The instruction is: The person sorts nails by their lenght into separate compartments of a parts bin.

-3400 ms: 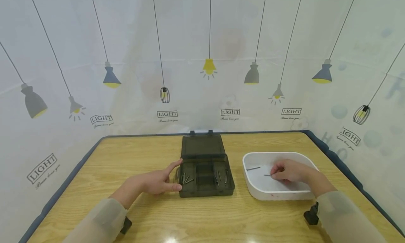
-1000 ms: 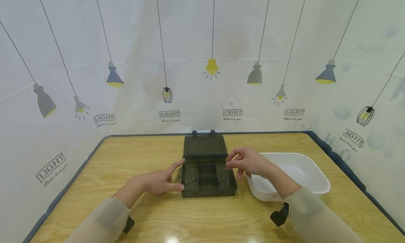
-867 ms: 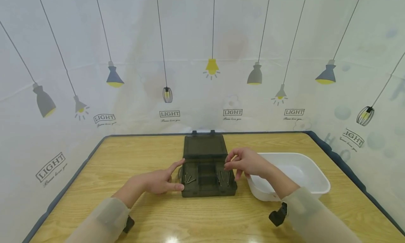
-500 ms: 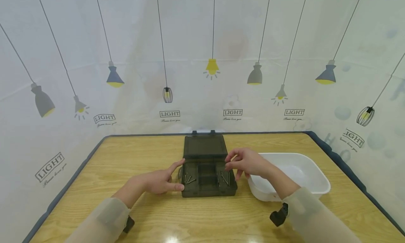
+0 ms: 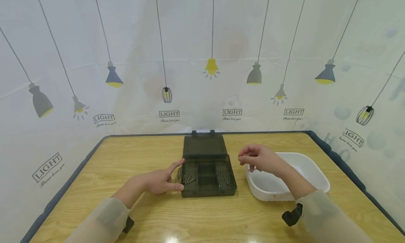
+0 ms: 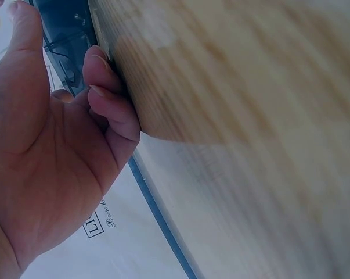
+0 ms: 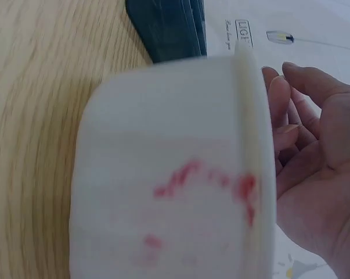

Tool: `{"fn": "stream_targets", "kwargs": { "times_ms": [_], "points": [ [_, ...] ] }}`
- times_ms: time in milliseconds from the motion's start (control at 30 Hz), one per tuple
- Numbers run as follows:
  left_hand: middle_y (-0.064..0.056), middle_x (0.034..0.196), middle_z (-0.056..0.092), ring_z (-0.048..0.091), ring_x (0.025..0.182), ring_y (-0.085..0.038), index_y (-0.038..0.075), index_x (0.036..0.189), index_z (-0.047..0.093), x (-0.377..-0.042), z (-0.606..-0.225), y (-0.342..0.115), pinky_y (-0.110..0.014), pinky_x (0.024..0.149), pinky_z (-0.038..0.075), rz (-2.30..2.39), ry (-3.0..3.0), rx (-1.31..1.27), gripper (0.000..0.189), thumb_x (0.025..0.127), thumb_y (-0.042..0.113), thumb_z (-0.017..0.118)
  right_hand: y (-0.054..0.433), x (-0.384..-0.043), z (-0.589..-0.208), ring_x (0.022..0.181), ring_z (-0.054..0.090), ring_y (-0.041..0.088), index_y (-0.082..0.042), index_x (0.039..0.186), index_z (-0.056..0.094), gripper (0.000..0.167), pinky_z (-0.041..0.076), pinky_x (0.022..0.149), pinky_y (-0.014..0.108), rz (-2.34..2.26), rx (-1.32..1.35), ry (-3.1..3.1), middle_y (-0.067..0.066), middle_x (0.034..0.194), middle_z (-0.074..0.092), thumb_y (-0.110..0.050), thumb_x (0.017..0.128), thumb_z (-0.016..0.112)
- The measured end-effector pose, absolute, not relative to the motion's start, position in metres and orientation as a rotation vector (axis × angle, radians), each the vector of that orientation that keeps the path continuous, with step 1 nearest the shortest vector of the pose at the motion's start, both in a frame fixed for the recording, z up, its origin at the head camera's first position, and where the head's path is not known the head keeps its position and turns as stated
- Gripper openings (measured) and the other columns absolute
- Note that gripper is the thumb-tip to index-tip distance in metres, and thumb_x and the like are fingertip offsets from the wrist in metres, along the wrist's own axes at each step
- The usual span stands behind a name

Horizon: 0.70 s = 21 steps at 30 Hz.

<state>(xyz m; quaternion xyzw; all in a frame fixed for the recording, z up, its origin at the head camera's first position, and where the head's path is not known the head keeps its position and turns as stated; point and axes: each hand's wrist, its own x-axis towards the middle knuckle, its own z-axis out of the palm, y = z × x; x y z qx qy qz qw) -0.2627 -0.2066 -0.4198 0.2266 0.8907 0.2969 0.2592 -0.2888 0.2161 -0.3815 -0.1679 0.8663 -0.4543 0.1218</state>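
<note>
A dark see-through plastic case (image 5: 207, 192) lies on the table with its lid (image 5: 204, 147) folded back. Several thin, nail-like metal pieces (image 5: 189, 179) lie in its left compartment, and more metal pieces (image 5: 224, 178) lie in the right one. My left hand (image 5: 158, 180) touches the case's left side with straight, spread index finger and thumb; its other fingers are loosely bent in the left wrist view. Over the left rim of a white tray (image 5: 269, 195) hovers my right hand (image 5: 261, 159), fingers loosely bent, with nothing visible between them. My right forearm hides part of the tray.
Both things rest on a wood-grain table (image 5: 152, 218) with a dark edge. A white wall cloth (image 5: 190, 35) printed with lamps surrounds it at the back and sides. Red marks (image 7: 209, 180) show on the tray's outer wall in the right wrist view.
My right hand pinched a thin metal piece in the tray, moved left over the case and let it go into the right compartment. It has since drawn back rightward. The left hand stayed put.
</note>
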Motion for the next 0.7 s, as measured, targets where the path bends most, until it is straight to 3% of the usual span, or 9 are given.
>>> {"fn": "stream_targets", "kwargs": {
  "times_ms": [300, 700],
  "points": [
    [-0.005, 0.072, 0.063, 0.055, 0.058, -0.017, 0.030, 0.178, -0.006, -0.263, -0.422, -0.208, -0.036, 0.067, 0.050, 0.804, 2.418, 0.620, 0.108, 0.106, 0.058, 0.069, 0.255, -0.292, -0.386, 0.076, 0.067, 0.021, -0.008, 0.124, 0.070, 0.027, 0.050, 0.061, 0.031, -1.314, -0.407, 2.558, 0.018, 0.117, 0.079, -0.030, 0.109, 0.071],
    [-0.004, 0.070, 0.062, 0.054, 0.058, -0.017, 0.029, 0.178, -0.006, -0.263, -0.422, -0.207, -0.036, 0.066, 0.050, 0.805, 2.415, 0.624, 0.109, 0.105, 0.059, 0.069, 0.277, -0.296, -0.399, 0.081, 0.067, 0.022, -0.005, 0.129, 0.071, 0.031, 0.053, 0.064, 0.031, -1.248, -0.356, 2.538, 0.013, 0.111, 0.077, -0.027, 0.107, 0.073]
  ]
}}
